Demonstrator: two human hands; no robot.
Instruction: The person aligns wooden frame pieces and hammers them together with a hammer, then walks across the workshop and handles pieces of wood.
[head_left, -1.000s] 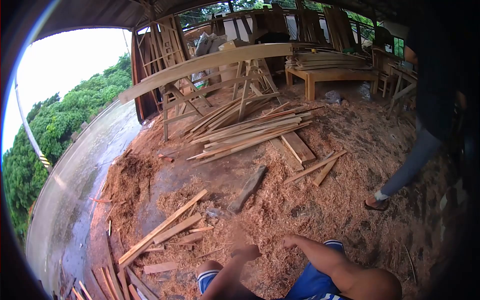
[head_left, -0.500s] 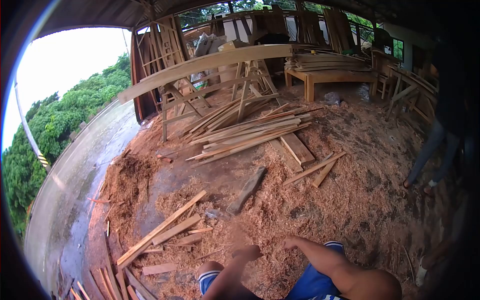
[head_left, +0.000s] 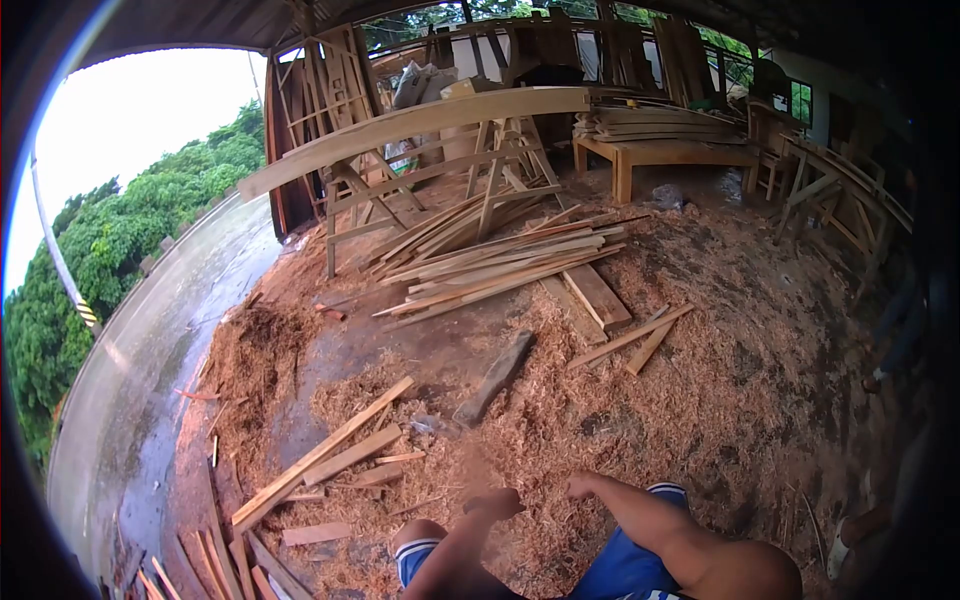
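Observation:
My left hand (head_left: 497, 503) hangs over the wood shavings (head_left: 540, 540) beside my left knee (head_left: 418, 533). Its fingers look curled, and no object shows in them. A short gap to the right, my right hand (head_left: 582, 485) is loosely closed, with nothing visible in its grip. That forearm passes above the leg of my blue shorts (head_left: 625, 560). Ahead of both hands lies a dark, weathered piece of wood (head_left: 497, 378). Left of them, cut wood strips (head_left: 325, 455) are scattered on the shavings.
Stacked planks (head_left: 500, 275) lie ahead, near sawhorses (head_left: 345, 215) bearing a long board (head_left: 420, 130). A wooden table (head_left: 665, 157) with boards stands behind. Wet pavement (head_left: 140, 400) runs along the left. At the right, a person's leg (head_left: 905, 315) and a shoe (head_left: 840, 548) show in shadow.
The person at the right has moved farther right, into the dark edge of the view. My hands have stayed in place.

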